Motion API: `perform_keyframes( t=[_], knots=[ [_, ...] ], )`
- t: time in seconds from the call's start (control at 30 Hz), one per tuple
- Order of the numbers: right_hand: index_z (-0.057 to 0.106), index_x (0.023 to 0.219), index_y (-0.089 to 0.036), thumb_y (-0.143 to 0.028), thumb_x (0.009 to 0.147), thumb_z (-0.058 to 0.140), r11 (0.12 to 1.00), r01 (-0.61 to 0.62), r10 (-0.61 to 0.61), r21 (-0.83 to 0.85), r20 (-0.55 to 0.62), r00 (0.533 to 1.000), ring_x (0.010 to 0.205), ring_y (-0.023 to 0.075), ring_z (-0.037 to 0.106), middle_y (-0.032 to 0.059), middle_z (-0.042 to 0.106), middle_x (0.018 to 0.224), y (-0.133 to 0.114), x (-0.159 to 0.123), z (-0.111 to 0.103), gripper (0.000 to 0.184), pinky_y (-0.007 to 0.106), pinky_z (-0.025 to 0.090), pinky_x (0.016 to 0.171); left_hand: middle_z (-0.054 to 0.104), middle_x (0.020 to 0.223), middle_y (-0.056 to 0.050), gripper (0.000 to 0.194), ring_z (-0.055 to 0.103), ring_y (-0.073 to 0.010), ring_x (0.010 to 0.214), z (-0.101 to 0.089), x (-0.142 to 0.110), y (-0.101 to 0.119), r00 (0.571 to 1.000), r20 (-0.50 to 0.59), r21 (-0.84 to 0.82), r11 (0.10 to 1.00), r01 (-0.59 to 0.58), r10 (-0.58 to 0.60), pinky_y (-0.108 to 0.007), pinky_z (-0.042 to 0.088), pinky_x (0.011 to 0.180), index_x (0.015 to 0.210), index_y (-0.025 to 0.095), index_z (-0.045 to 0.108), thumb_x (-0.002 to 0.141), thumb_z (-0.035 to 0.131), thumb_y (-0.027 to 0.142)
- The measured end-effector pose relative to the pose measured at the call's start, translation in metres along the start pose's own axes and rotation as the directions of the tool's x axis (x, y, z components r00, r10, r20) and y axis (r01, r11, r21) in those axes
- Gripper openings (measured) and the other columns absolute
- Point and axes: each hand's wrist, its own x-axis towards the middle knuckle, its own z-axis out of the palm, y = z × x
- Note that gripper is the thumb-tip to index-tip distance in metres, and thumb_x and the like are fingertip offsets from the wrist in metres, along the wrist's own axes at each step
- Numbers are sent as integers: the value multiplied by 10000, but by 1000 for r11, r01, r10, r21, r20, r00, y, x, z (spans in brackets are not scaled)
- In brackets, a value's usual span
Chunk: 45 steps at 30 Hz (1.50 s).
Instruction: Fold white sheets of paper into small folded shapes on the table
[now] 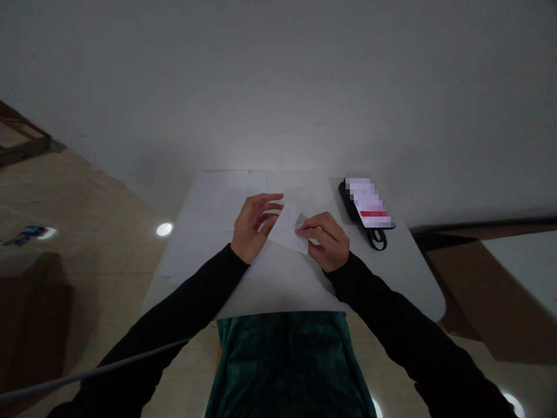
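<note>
A folded piece of white paper [288,233] is held over the white table [282,296], with creased, angled flaps. My right hand [327,241] pinches its right side between thumb and fingers. At the paper's left edge is my left hand [253,229], its fingers apart and curved. The left thumb and fingertips come close to the paper; whether they touch it is hard to see. White sheets [206,203] lie flat on the left part of the table, partly behind my left hand.
A phone [369,203] with a lit screen rests on a black object with a strap loop [378,239], at the table's right. A pale wall [278,87] rises behind the table. Cardboard [500,302] stands to the right, and a grey cable [96,370] crosses my left sleeve.
</note>
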Motion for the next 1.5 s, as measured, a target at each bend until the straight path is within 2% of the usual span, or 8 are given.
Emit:
perform_keyframes(
  t=[0.17, 0.33, 0.43, 0.53, 0.9, 1.1, 1.3, 1.5],
  knots=[
    [669, 903, -230, -134, 819, 616, 987, -156, 155, 47, 15, 988, 714, 161, 578, 57, 635, 840, -4, 2, -1, 137, 291, 484, 546, 483, 1377, -177, 788, 495, -297, 1255, 8, -8, 3, 955, 288, -118, 987, 110, -72, -428, 457, 1006, 1377, 212, 392, 733, 677, 565],
    [712, 795, -242, -263, 744, 735, 913, -392, 393, 109, 20, 919, 950, 207, 590, 78, 618, 1066, 0, 6, 1, 60, 360, 533, 725, 656, 1134, -100, 394, 651, -204, 950, 9, -9, 3, 943, 182, 42, 961, 274, -277, -344, 572, 826, 1139, 168, 628, 812, 654, 386],
    [703, 693, -236, -318, 732, 743, 785, -559, 561, 265, 78, 824, 1034, 224, 593, 62, 636, 1126, 4, 6, 3, 100, 418, 511, 864, 700, 911, -62, 322, 639, -148, 690, 6, -5, 2, 905, 159, -6, 916, 401, -395, -284, 593, 591, 987, 147, 690, 793, 665, 402],
    [702, 703, -221, -331, 725, 741, 545, -709, 701, 448, 220, 678, 758, 170, 654, 32, 701, 835, 5, 5, 6, 119, 355, 549, 718, 684, 762, -38, 316, 597, -121, 575, 3, -1, 1, 893, 103, 27, 899, 437, -438, -238, 542, 487, 916, 137, 703, 731, 728, 393],
    [674, 729, -166, -321, 462, 881, 44, -820, 848, 571, 413, 333, 662, 159, 683, 13, 723, 742, 1, -1, 18, 372, 359, 610, 666, 724, 924, -67, 302, 678, -181, 834, 2, 1, -6, 946, -60, 73, 943, 324, -320, -281, 552, 715, 962, 159, 675, 753, 712, 373],
    [697, 722, -163, -433, 590, 820, -58, -802, 854, 595, 445, 269, 640, 159, 668, 34, 710, 718, 2, -2, 20, 325, 373, 602, 657, 724, 816, -40, 403, 658, -149, 639, -1, 1, -8, 928, -75, 22, 930, 366, -364, -234, 496, 523, 1092, 181, 625, 738, 730, 343],
    [680, 556, -188, -344, 586, 827, 261, -793, 761, 551, 388, 521, 786, 146, 645, 26, 699, 844, 3, -1, 18, 217, 342, 537, 770, 699, 923, -63, 249, 636, -148, 766, -11, 8, -7, 966, -23, 150, 954, 259, -259, -251, 506, 631, 946, 184, 678, 841, 612, 400],
    [712, 633, -184, -387, 573, 827, 67, -774, 879, 630, 329, 344, 703, 149, 631, 35, 698, 799, 5, -1, 18, 241, 331, 553, 644, 527, 1264, -102, 510, 572, -209, 1077, -7, 5, -6, 969, 185, 43, 987, 157, -163, -317, 533, 797, 1101, 237, 621, 642, 812, 355]
  ],
)
